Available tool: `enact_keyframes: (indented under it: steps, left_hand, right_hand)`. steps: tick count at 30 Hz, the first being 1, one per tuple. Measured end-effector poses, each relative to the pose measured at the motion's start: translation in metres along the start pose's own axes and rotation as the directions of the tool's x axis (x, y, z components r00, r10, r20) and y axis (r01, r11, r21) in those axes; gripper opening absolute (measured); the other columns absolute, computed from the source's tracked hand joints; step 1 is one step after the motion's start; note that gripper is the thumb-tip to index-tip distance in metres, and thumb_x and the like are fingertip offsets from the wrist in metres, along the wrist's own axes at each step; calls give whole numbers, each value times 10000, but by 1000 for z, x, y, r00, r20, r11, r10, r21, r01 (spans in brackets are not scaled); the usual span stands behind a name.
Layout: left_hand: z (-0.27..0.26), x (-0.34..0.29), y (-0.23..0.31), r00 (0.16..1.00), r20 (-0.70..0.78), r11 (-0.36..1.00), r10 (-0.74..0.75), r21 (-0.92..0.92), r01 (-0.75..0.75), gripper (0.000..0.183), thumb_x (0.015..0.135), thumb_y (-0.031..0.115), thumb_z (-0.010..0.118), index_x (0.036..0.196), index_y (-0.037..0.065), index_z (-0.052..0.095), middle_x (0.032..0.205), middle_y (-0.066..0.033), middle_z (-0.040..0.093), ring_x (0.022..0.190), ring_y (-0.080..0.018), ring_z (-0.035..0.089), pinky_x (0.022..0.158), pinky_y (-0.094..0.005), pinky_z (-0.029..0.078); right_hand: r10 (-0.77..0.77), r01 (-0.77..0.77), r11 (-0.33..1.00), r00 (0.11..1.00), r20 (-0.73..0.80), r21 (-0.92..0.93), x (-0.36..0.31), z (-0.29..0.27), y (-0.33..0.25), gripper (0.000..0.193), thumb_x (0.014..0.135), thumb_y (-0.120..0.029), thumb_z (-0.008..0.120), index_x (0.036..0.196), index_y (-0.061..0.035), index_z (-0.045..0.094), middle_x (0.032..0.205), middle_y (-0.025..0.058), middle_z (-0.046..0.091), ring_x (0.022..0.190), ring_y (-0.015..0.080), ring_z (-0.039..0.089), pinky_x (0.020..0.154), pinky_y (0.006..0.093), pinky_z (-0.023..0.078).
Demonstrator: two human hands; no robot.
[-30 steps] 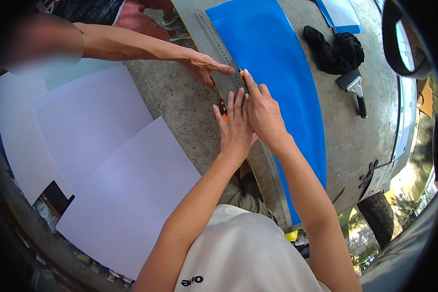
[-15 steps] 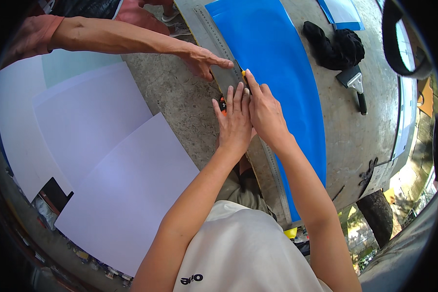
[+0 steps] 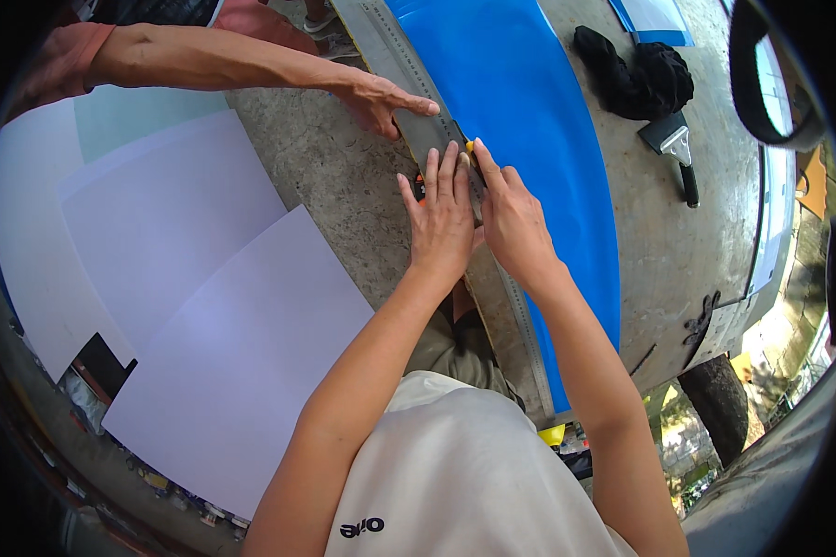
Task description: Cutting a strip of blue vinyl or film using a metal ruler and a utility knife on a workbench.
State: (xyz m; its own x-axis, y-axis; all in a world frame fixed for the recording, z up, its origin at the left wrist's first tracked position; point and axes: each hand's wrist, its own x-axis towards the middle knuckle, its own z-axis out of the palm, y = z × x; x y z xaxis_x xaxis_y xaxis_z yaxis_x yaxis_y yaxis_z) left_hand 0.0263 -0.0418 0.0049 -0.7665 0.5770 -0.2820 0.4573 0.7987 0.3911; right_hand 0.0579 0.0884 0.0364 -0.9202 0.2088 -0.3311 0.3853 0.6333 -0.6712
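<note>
A long blue sheet point(image 3: 548, 139) lies on the metal-topped table, with a steel ruler point(image 3: 523, 327) along its left edge. My left hand point(image 3: 442, 227) rests flat on the ruler, its fingers stretched out and slightly spread. Just right of it, my right hand point(image 3: 518, 221) is closed around a utility knife point(image 3: 471, 148) with a yellow part, index finger extended along it. The blade end meets the sheet's edge beside the ruler. Beyond my fingers, another person's hand point(image 3: 378, 100) reaches in from the left, touching or hovering over the ruler; I cannot tell which.
Large white panels point(image 3: 241, 353) lie to the left, below the table's edge. On the table's right side are a bunched black cloth point(image 3: 655, 79), a scraper with a black handle point(image 3: 683, 158) and a dark metal piece point(image 3: 703, 316). A tree trunk point(image 3: 718, 404) stands beyond the corner.
The knife in my right hand has slid a little toward me along the ruler. My left hand stays in place on the ruler. The whole view has shifted slightly.
</note>
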Motion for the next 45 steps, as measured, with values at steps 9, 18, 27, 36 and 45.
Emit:
enact_keyframes:
  steps: [9, 18, 27, 36, 45]
  left_hand:
    - [-10, 2, 5, 1000, 27, 998, -8, 64, 7, 1139, 748, 424, 892, 1607, 20, 263, 1710, -119, 185, 1597, -339, 147, 1219, -733, 149]
    - [-5, -1, 3, 999, 48, 1000, -25, 12, 24, 1169, 724, 443, 901, 1614, 73, 240, 1714, -94, 174, 1600, -325, 142, 1227, -730, 126]
    - [0, -2, 2, 1000, 1, 999, -13, 35, 13, 1129, 746, 445, 895, 1610, 92, 260, 1709, -82, 197, 1598, -314, 151, 1248, -696, 106]
    - [43, -62, 21, 985, -172, 999, 3, -47, -11, 968, 773, 402, 883, 1544, 120, 368, 1638, -57, 317, 1566, -309, 220, 1241, -647, 130]
    - [52, -82, 36, 999, -49, 1000, -18, 22, 19, 1082, 769, 480, 876, 1600, 106, 295, 1672, -30, 267, 1586, -297, 166, 1251, -671, 81]
  right_hand:
    - [25, -25, 1000, 999, 37, -4, -34, -8, 5, 694, 942, 33, 568, 1601, -99, 396, 983, 199, 569, 840, 372, 612, 761, 484, 510]
    - [60, -60, 998, 996, 73, -2, -93, -5, 24, 739, 911, 68, 577, 1606, -103, 393, 947, 188, 550, 822, 358, 579, 759, 475, 493]
    - [70, -69, 997, 996, 46, -22, -135, 0, 42, 776, 878, 81, 592, 1605, -112, 400, 956, 175, 535, 857, 354, 558, 814, 473, 475]
    - [-8, 8, 999, 1000, -7, -37, -138, 7, 51, 721, 901, 49, 577, 1592, -76, 409, 958, 166, 555, 892, 352, 572, 841, 472, 461]
    - [-45, 44, 999, 998, -45, -17, -147, 14, 62, 689, 923, 25, 570, 1587, -72, 411, 977, 175, 578, 939, 357, 598, 868, 480, 459]
